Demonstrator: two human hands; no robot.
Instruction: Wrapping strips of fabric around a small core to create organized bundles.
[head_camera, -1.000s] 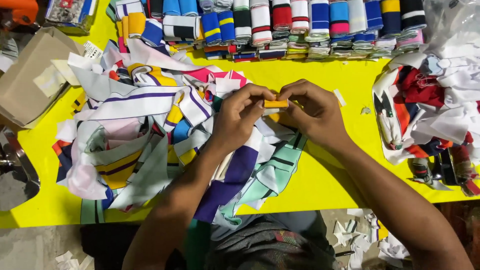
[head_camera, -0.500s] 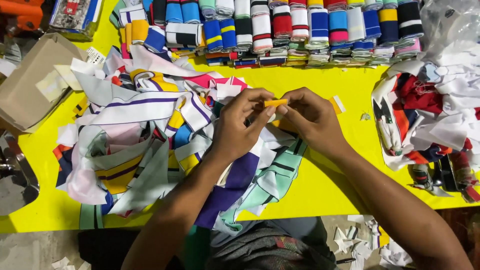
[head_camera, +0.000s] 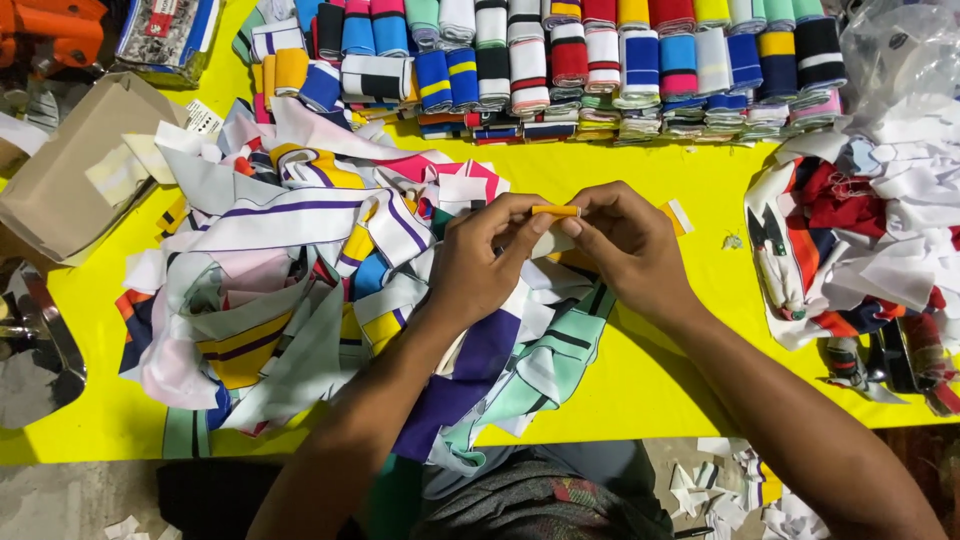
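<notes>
Between both hands' fingertips, pinched at each end, sits the orange strip (head_camera: 556, 211)

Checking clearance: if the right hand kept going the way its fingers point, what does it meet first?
The right hand points left, toward the left hand. Both pinch the same small orange strip, so it would meet the left hand's fingertips almost at once. Depth looks level, though uncertain.

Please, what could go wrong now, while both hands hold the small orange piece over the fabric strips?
The small orange piece is pinched only at fingertips by the left hand and right hand; if it slips, it may vanish in the loose fabric strips below. A forearm could also drag the strips hanging over the yellow table edge to the floor.
</notes>
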